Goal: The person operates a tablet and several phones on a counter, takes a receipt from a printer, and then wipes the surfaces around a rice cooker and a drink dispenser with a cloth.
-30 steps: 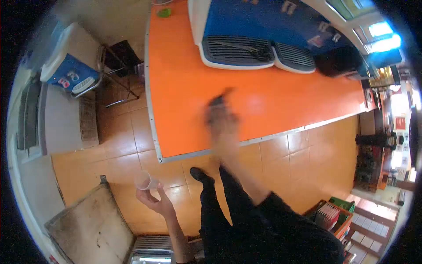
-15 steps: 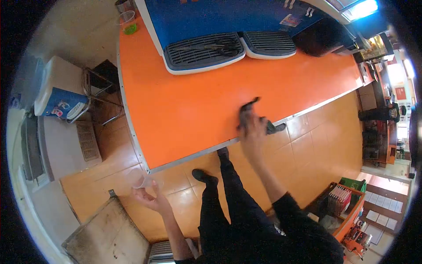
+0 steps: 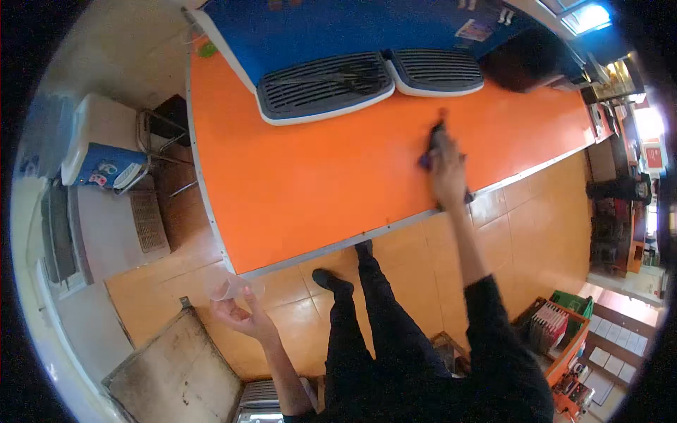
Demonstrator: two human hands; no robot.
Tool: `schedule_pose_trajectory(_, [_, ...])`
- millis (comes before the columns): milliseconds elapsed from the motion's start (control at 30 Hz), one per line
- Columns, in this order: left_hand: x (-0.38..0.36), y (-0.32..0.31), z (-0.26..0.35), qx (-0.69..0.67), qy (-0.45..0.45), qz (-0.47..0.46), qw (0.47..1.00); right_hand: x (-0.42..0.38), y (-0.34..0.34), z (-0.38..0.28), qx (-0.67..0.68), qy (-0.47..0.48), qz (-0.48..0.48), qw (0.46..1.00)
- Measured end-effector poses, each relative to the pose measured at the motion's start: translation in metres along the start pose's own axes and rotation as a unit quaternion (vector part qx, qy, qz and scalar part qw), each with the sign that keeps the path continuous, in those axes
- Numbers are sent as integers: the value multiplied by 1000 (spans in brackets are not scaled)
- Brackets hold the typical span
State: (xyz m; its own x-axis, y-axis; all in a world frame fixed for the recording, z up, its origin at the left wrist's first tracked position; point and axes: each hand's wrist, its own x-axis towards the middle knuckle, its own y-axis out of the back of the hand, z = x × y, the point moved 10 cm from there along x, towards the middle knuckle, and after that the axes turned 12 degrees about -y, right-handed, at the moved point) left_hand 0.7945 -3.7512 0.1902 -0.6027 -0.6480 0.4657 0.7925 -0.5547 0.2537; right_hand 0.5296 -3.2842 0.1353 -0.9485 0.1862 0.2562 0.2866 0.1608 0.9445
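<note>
My right hand [image 3: 449,173] presses a dark cloth [image 3: 436,144] onto the orange tabletop [image 3: 317,183], right of centre near the front edge. Motion blurs the cloth and fingers, and the hand hides part of the cloth. Past the table's front left corner, my left hand [image 3: 242,314] holds a clear plastic cup [image 3: 236,287] by its side, above the floor.
Two blue machines with black slotted trays [image 3: 324,84] [image 3: 437,69] stand along the table's back. A white and blue cooler [image 3: 106,144] is at the left. An orange crate [image 3: 564,345] stands lower right, and a stained board [image 3: 173,374] lower left.
My right hand has moved right and toward the back of the table with the cloth. My left hand still holds the cup in nearly the same place.
</note>
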Motion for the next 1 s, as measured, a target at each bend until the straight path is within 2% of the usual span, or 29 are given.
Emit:
schedule_pose_trajectory(67, [-4,4,-1,-4,-10,6,1000,48,-6,25,-37,-34,46,998])
schedule_pose_trajectory(100, [-9,6,-7,-5,6,7,1000,58,-11,13,-37,-30,47,998])
schedule_pose_trajectory(167, [-12,8,-9,-6,20,6,1000,62,-34,-31,44,-29,-20,998])
schedule_pose_trajectory(200, [-11,7,-5,-4,12,7,1000,47,-62,-73,-123,72,1,990])
schedule_pose_trajectory(233, [-11,6,-1,-1,6,6,1000,24,-55,-138,-218,121,-38,968])
schedule_pose_trajectory(267, [-12,4,-1,-2,6,3,1000,1,-62,-181,-141,150,-103,973])
schedule_pose_trajectory(300, [-13,2,-6,-8,14,7,1000,-25,-51,-222,-38,167,-74,982])
schedule_pose_trajectory(333, [-14,2,-8,-13,24,9,1000,-47,-48,-264,10,220,-103,970])
schedule_pose_trajectory(400, [-11,-4,-5,-24,29,5,999,-85,-31,-310,199,293,-86,931])
schedule_pose_trajectory(433, [-8,-9,-5,-35,33,4,999,-79,-28,-300,197,292,-84,932])
schedule_pose_trajectory(500, [-6,-15,-8,-36,9,5,999,-67,-38,-269,225,279,-211,909])
schedule_pose_trajectory(567, [-5,-24,-3,-38,-11,7,999,-29,-60,-176,-19,235,-98,967])
schedule_pose_trajectory(600, [-5,-29,2,-37,7,16,999,4,-37,-126,-22,192,-43,980])
schedule_pose_trajectory(633, [-5,-32,4,-36,23,26,999,34,-42,-78,-83,178,-59,979])
schedule_pose_trajectory(667, [-6,-32,4,-35,25,29,999,67,-38,-30,-44,87,-127,987])
schedule_pose_trajectory(700, [-6,-36,9,-44,5,9,999,79,-41,-23,-45,92,-127,987])
schedule_pose_trajectory(767, [-10,-37,12,-51,-11,-9,999,89,-15,-19,-66,92,60,992])
schedule_pose_trajectory(833, [-13,-39,11,-36,2,-20,999,57,-49,-48,19,46,-68,996])
schedule_pose_trajectory(900, [-13,-39,16,-28,-5,-19,999,-16,5,-140,139,266,27,953])
schedule_pose_trajectory(933, [-11,-37,20,-21,-14,-24,999,-14,8,-139,143,263,25,954])
schedule_pose_trajectory(1000, [-5,-33,26,-13,-44,-13,999,15,-4,-122,135,239,-47,960])
